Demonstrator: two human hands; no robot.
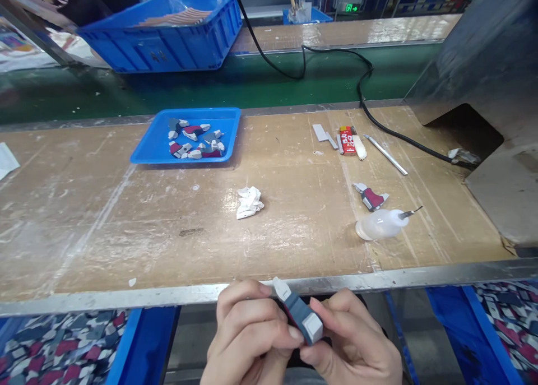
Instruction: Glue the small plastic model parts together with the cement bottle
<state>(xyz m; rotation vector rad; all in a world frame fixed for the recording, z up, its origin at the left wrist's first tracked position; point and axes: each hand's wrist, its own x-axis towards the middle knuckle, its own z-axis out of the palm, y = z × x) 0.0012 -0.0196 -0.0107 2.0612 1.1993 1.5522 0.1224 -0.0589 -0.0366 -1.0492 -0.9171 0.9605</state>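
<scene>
Far to the left of my left grip, and low down, a blue bin is holding lots of gray, red and white bits. Ahead and to the left, past the bench, a big blue crate is sitting. Nearer, a blue tray is holding a few small pieces like mine. Straight ahead of my left grip, a crumpled white paper is lying.

My left grip is pinching one side of a small gray, red and white piece. The piece is slanting between my two grips, just in front of the bench edge, with its white tip pointing away from me. My right grip is closing on its near end, by the pale square bit.

Ahead of my right grip, a red lighter is lying. Closer and a bit right, a loose piece is resting just beside a white bottle, which is lying on its side. Behind them a silver stick is lying.
</scene>
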